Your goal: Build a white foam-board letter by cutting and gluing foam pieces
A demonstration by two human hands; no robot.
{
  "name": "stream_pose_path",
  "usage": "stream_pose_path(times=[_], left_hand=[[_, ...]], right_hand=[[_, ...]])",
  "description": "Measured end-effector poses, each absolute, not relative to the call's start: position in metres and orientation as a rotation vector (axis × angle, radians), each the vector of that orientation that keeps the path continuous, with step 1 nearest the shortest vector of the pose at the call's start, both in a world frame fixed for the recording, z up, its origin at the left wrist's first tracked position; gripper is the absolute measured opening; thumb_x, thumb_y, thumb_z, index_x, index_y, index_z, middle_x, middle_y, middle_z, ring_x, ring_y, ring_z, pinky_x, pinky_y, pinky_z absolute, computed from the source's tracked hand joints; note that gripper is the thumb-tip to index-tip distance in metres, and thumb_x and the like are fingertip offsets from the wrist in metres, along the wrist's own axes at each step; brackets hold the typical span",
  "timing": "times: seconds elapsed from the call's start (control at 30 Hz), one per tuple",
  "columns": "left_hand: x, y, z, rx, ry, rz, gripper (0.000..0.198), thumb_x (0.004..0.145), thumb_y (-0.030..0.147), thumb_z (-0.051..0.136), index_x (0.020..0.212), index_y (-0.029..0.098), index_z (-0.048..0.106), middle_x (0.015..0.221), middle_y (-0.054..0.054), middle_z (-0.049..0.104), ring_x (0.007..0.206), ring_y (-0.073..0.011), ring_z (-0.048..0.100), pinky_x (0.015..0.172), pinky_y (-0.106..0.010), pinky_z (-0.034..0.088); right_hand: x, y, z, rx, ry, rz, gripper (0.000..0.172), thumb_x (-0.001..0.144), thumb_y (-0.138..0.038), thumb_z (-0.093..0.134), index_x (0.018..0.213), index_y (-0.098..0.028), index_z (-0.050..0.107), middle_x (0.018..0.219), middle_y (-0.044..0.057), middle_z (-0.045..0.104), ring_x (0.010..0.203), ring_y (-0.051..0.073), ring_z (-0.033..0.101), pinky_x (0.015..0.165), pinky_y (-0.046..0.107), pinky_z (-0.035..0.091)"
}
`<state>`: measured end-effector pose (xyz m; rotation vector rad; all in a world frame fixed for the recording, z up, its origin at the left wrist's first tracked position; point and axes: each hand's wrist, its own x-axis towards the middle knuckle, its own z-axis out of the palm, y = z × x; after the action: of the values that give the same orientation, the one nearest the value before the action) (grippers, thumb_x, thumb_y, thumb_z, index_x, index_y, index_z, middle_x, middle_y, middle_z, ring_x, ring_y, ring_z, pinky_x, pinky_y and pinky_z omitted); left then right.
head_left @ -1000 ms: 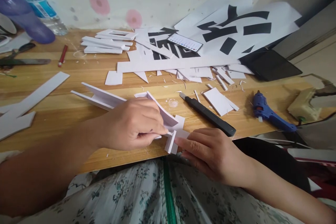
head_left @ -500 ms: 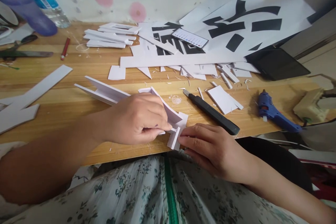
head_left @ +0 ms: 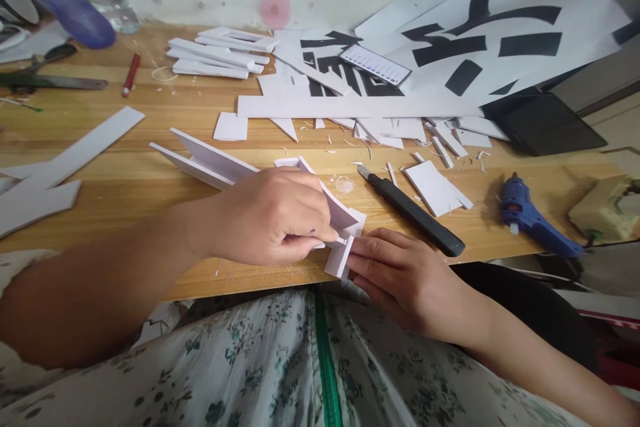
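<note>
At the left we see flat white board cutouts (head_left: pixel 75 153), bare of walls. On the wooden table (head_left: pixel 175 103) before us, the white, channel-shaped board piece (head_left: pixel 215 161) already has upright walls; any left to add, we cannot tell. Our left hand (head_left: pixel 280 220), knuckles up, pinches a small white strip (head_left: pixel 344 241) by its short end wall (head_left: pixel 340 259). Our right hand (head_left: pixel 407 273) rests extended fingers against that wall's outer side; whether it grips, we cannot tell.

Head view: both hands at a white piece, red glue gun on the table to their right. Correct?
Not red: the head view shows a blue glue gun. It lies on the table to the right of the left hand and right hand, both at a white piece.
</note>
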<state>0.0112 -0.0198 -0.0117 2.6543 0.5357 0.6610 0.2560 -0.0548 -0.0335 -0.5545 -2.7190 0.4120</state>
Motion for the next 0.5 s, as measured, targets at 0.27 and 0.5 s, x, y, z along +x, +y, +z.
stream_pose_path(times=[0.27, 0.5], left_hand=[[0.0111, -0.0192, -0.0126, 2.651, 0.539, 0.655, 0.020, 0.086, 0.014, 0.052, 0.087, 0.016, 0.072, 0.077, -0.006, 0.073, 0.078, -0.0184, 0.062, 0.070, -0.032, 0.047], [0.0113, -0.0190, -0.0132, 2.643, 0.544, 0.645, 0.019, 0.084, 0.012, 0.054, 0.083, 0.018, 0.072, 0.080, -0.004, 0.074, 0.078, -0.0168, 0.062, 0.076, -0.032, 0.047]], right_hand=[[0.2568, -0.0545, -0.0350, -0.543, -2.718, 0.401, 0.024, 0.085, -0.011, 0.057, 0.107, -0.007, 0.065, 0.110, 0.014, 0.067, 0.096, 0.024, 0.059, 0.082, 0.038, 0.054], [0.2569, -0.0541, -0.0348, -0.543, -2.735, 0.417, 0.021, 0.086, -0.011, 0.056, 0.105, -0.011, 0.064, 0.109, 0.012, 0.067, 0.098, 0.023, 0.060, 0.085, 0.040, 0.053]])
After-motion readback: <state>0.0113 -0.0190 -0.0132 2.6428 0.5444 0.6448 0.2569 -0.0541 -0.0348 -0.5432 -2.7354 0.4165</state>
